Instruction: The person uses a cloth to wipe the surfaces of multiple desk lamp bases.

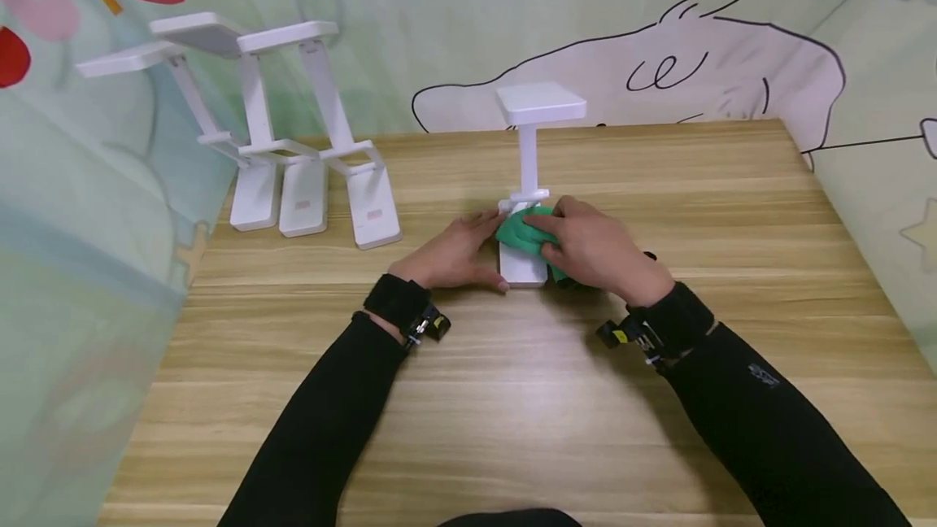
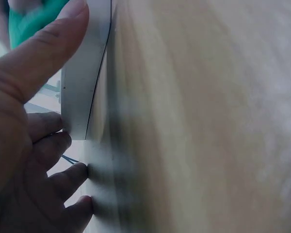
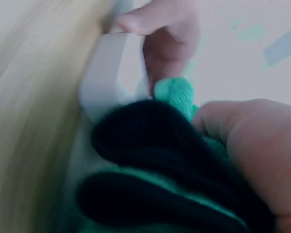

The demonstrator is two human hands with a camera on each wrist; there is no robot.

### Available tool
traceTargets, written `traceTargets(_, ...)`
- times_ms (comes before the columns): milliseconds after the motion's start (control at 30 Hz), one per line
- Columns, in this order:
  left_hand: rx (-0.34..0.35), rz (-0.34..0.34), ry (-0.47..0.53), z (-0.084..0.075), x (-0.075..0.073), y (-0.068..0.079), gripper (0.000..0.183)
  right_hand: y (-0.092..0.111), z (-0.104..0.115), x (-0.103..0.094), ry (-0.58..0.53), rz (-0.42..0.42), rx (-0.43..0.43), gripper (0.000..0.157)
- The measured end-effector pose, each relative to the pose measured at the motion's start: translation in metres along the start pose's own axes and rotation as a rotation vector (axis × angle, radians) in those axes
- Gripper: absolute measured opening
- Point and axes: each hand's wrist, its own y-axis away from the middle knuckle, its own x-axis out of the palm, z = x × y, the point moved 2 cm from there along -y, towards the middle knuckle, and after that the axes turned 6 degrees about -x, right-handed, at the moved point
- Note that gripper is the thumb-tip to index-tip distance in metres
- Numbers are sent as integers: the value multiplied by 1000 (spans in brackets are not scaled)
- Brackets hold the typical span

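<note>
A white folding stand [image 1: 523, 265] is upright on the table, with a flat base, a slim arm and a square top plate. My left hand [image 1: 457, 250] steadies its base from the left, thumb at the near corner and fingers towards the hinge. In the left wrist view the left thumb [image 2: 48, 51] lies against the base's edge [image 2: 82, 92]. My right hand [image 1: 596, 246] holds a green cloth [image 1: 523, 233] pressed onto the top of the base. The right wrist view shows dark bands [image 3: 150, 131] hanging beside the cloth; what they are is unclear.
Three similar white stands [image 1: 375, 206] are grouped at the back left of the wooden table [image 1: 512, 397]. A printed fabric backdrop [image 1: 366, 47] rises behind the table's far edge and along both sides.
</note>
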Motion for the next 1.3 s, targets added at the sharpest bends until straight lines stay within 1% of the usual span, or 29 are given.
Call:
traceTargets(33, 5, 0, 3, 0, 0, 0, 111, -3, 1, 3, 28, -13, 1, 46)
traceTargets(100, 15, -2, 6, -1, 1, -1, 110, -8, 1, 9, 65, -11, 11, 48)
traceTargets(200, 13, -6, 2, -1, 1, 0, 110, -11, -1, 13, 79, 20, 67, 49)
traceTargets(400, 15, -5, -15, -3, 2, 0, 110, 2, -12, 7, 60, 134, 249, 52)
traceTargets(467, 12, -4, -17, -3, 3, -1, 110, 9, -15, 4, 67, 138, 294, 50)
traceTargets(500, 8, -2, -14, -4, 3, -1, 110, 13, -16, 2, 80, 119, 299, 49)
traceTargets(567, 0, 6, -12, -3, 3, -1, 110, 18, -16, 0, 102, 50, 289, 46)
traceTargets(633, 0, 9, -11, -3, 3, 0, 110, 19, -13, 0, 111, -43, 227, 45)
traceTargets(700, 3, 5, -6, -3, 2, 0, 110, 13, -9, 1, 108, -113, 134, 45)
traceTargets(767, 7, -2, -4, -2, 2, 0, 109, 5, -6, 5, 83, -116, 62, 46)
traceTargets(833, 6, -6, 4, -2, 2, 0, 109, -3, -6, 9, 54, -81, 33, 46)
traceTargets(933, 7, -3, 12, -2, 2, -2, 108, -9, -10, 13, 11, -29, 73, 46)
traceTargets(1033, -7, 1, 14, -3, 2, -4, 109, -7, -17, 12, -28, -11, 125, 46)
traceTargets(1200, -33, 6, -4, -1, 2, -3, 111, 7, -29, 6, -48, 34, 189, 43)
traceTargets(1267, -37, 10, -9, 0, 2, -2, 111, 13, -31, 3, -32, 26, 205, 41)
traceTargets(1300, -38, 11, -13, 0, 2, -1, 112, 15, -30, 1, -20, 9, 209, 41)
